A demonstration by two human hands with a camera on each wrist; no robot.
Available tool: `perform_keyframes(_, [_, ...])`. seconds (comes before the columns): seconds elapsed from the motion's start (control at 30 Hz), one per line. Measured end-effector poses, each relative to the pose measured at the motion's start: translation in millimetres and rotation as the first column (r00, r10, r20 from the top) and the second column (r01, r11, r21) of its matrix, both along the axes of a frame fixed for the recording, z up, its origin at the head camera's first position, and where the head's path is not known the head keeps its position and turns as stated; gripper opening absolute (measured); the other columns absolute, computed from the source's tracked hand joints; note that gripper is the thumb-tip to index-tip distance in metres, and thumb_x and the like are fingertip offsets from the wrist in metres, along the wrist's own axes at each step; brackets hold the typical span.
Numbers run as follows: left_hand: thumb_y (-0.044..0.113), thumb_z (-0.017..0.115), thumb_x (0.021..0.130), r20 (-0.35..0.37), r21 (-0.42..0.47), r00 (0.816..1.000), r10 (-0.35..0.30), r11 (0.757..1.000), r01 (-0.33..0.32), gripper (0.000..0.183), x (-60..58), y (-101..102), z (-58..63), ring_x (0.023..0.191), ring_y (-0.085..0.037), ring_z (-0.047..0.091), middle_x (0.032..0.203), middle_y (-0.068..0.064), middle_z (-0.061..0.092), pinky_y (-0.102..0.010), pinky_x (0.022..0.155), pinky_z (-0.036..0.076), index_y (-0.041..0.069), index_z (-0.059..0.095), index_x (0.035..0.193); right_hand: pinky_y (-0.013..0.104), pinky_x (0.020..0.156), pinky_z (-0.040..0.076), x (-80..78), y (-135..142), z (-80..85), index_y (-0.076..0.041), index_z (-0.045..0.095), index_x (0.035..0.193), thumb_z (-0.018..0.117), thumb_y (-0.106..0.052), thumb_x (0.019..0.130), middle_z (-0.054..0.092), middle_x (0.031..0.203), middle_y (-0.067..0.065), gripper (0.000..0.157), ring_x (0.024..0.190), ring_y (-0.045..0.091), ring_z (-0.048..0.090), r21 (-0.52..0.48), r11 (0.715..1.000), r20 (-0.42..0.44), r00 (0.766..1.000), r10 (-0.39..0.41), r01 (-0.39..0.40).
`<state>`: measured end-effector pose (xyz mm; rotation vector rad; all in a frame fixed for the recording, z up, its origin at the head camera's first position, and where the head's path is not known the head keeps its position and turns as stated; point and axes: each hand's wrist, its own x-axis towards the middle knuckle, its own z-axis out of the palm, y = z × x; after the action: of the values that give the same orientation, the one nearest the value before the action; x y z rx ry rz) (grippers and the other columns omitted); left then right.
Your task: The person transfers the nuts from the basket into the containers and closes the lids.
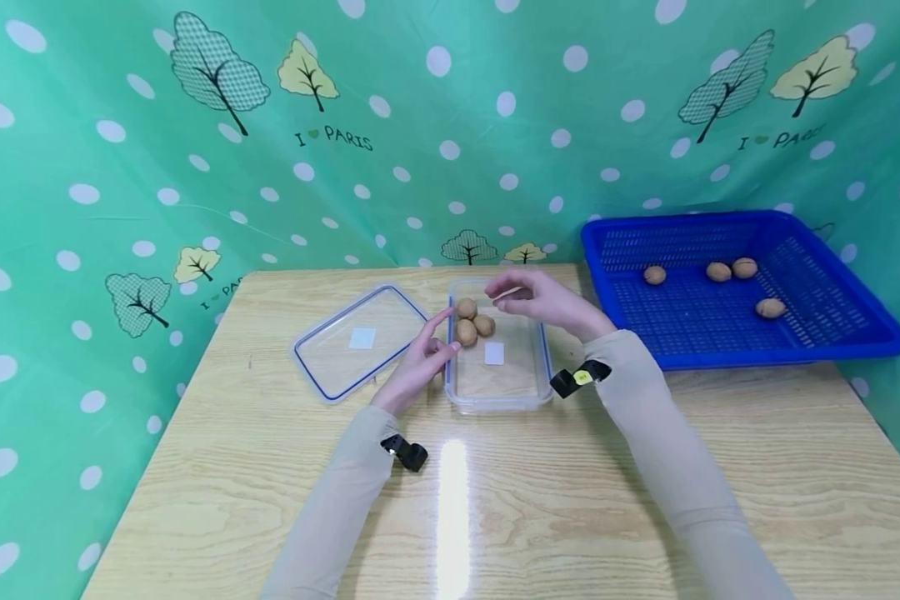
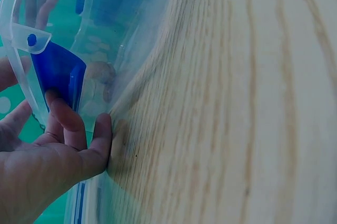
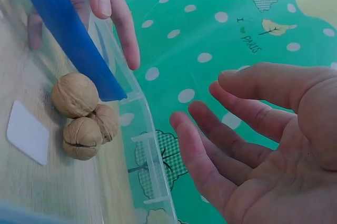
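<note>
Three walnuts [image 1: 484, 325] lie together inside a clear plastic box [image 1: 498, 381], against its left wall. Over the box's far right part hovers my right hand [image 1: 536, 302], with fingers slightly bent and nothing in them. My left hand [image 1: 422, 357] is at the box's left side, thumb and index finger spread along the rim. In the left wrist view, its other fingers touch the wall near a blue latch flap [image 2: 60, 74]. The right wrist view shows the walnuts [image 3: 75, 95] apart from the right fingers [image 3: 197, 161].
A clear lid [image 1: 393, 321] with a blue seal lies left of the box, partly behind the left hand. To the right, a blue basket [image 1: 690, 321] holds several walnuts [image 1: 770, 308]. A green patterned curtain [image 1: 450, 108] hangs behind the wooden table [image 1: 570, 500].
</note>
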<state>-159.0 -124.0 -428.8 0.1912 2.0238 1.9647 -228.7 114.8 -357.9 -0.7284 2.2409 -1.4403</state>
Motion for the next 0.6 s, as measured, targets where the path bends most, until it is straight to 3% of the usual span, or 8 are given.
perform_keyframes(0.07, [0.008, 0.052, 0.1, 0.01, -0.008, 1.0, -0.013, 1.0, 0.013, 0.063, 3.0, 0, 9.4, 0.078, -0.019, 0.048, 0.084, -0.013, 0.05, -0.041, 0.078, 0.038, 0.014, 0.022, 0.155, 0.045, 0.097, 0.042, 1.7, 3, 0.7, 0.007, 0.056, 0.125, 0.057, -0.001, 0.095, 0.057, 0.124, 0.02, 0.031, 0.114, 0.033, 0.056, -0.005, 1.0, -0.001, 1.0, 0.007, -0.007])
perform_keyframes(0.3, [0.01, 0.051, 0.1, 0.0, -0.031, 1.0, -0.029, 0.999, 0.029, 0.063, 2.0, 0, 8.1, 0.075, -0.018, 0.046, 0.082, -0.008, 0.049, -0.038, 0.074, 0.037, 0.013, 0.02, 0.155, 0.043, 0.096, 0.044, 0.8, 19, 8.3, 0.008, 0.054, 0.125, 0.056, 0.0, 0.095, 0.057, 0.123, 0.021, 0.031, 0.115, 0.036, 0.055, 0.013, 1.0, -0.029, 0.999, 0.027, -0.027])
perform_keyframes(0.6, [0.014, 0.054, 0.1, -0.034, -0.015, 0.999, 0.009, 1.0, -0.01, 0.062, -8.6, -2, -20.0, 0.072, -0.016, 0.044, 0.079, -0.005, 0.048, -0.034, 0.07, 0.036, 0.022, 0.025, 0.154, 0.044, 0.095, 0.044, -2.5, 47, 33.8, -0.002, 0.058, 0.125, 0.057, -0.005, 0.097, 0.058, 0.123, 0.013, 0.029, 0.115, 0.028, 0.056, 0.098, 0.994, -0.068, 0.997, -0.039, 0.046])
